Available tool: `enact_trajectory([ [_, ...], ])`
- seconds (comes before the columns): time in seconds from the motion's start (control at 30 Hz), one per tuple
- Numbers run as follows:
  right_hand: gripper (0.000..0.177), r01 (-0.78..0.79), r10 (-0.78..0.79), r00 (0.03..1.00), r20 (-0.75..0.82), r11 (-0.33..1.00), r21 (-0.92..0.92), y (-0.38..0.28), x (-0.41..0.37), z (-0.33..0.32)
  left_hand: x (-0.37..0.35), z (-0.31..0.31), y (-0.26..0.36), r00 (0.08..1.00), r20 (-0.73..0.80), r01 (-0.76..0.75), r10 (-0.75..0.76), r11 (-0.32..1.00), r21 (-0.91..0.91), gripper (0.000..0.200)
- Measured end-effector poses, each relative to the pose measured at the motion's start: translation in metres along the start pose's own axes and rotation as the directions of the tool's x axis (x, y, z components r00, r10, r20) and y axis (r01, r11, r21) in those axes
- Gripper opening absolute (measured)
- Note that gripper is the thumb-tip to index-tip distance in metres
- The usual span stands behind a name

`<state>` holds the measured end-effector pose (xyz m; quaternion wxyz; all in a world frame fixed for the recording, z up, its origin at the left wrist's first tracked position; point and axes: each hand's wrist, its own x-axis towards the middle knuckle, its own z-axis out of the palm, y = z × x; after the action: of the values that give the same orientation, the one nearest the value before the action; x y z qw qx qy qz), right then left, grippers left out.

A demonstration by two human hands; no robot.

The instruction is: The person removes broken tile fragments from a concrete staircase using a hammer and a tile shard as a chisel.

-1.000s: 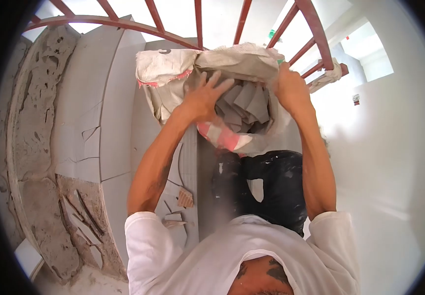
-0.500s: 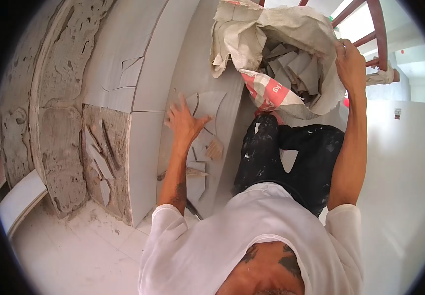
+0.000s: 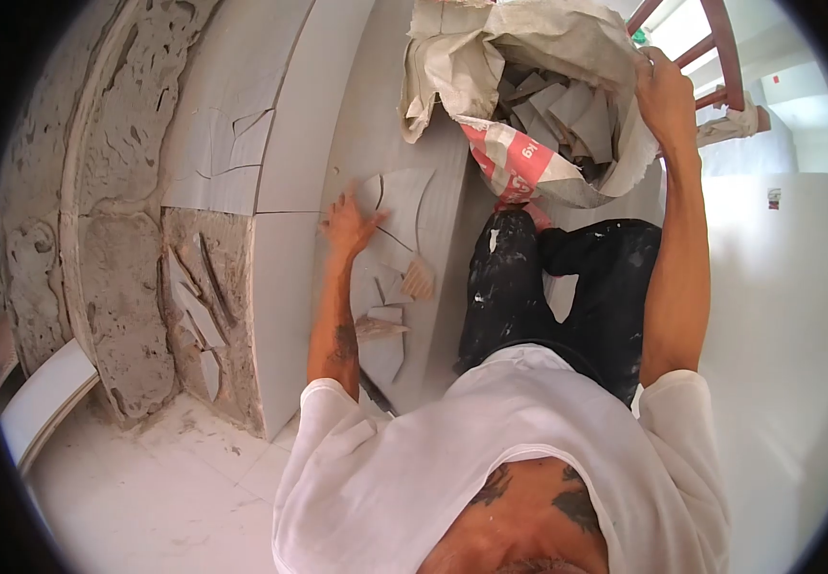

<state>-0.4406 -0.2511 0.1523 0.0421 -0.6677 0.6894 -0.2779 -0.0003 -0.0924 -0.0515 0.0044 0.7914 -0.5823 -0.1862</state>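
My left hand [image 3: 348, 228] is over the grey tiled step with its fingers apart, holding nothing. Its thumb reaches beside a large broken tile piece [image 3: 401, 206], though whether it touches cannot be made out. Smaller tile shards [image 3: 382, 356] and a brownish ridged fragment [image 3: 419, 278] lie nearer my body on the same step. My right hand [image 3: 666, 94] is closed round the rim of a torn woven sack [image 3: 457, 75] with red and white print. Inside the sack sits a heap of broken tile pieces [image 3: 567, 113].
On the left, a higher step has cracked tiles [image 3: 227, 143] and an exposed mortar patch [image 3: 208, 316] with loose slivers. A dark bar-like object [image 3: 376, 392] lies beside my left arm. Red-brown railing bars [image 3: 720, 48] stand behind the sack at upper right.
My left hand has shifted slightly back to the left, its fingers less widely spread. The right hand keeps its hold on the sack rim. The view has tilted a little.
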Motion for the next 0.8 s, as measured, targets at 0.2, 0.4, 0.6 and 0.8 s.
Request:
enact_trajectory([
  [0.2,0.031,0.053,-0.053,0.998,-0.022,0.998,0.013,0.003,0.002,0.006,0.013,-0.015,-0.025,0.992,-0.014,-0.127,0.127,0.977,-0.169,0.055],
  [0.4,0.031,0.007,-0.007,0.999,-0.031,1.0,0.004,0.005,0.003,0.007,0.011,-0.046,0.005,0.994,0.052,-0.074,0.092,0.957,-0.282,0.032],
  [0.6,0.03,0.007,-0.011,0.999,-0.038,0.996,-0.085,0.002,0.005,0.013,0.022,0.036,0.04,0.98,-0.171,-0.141,0.103,0.964,-0.227,0.044],
  [0.8,0.032,0.016,-0.017,1.0,-0.023,0.998,-0.058,0.001,0.005,0.011,-0.035,-0.004,0.094,0.989,-0.136,0.042,-0.049,0.998,-0.053,0.09],
])
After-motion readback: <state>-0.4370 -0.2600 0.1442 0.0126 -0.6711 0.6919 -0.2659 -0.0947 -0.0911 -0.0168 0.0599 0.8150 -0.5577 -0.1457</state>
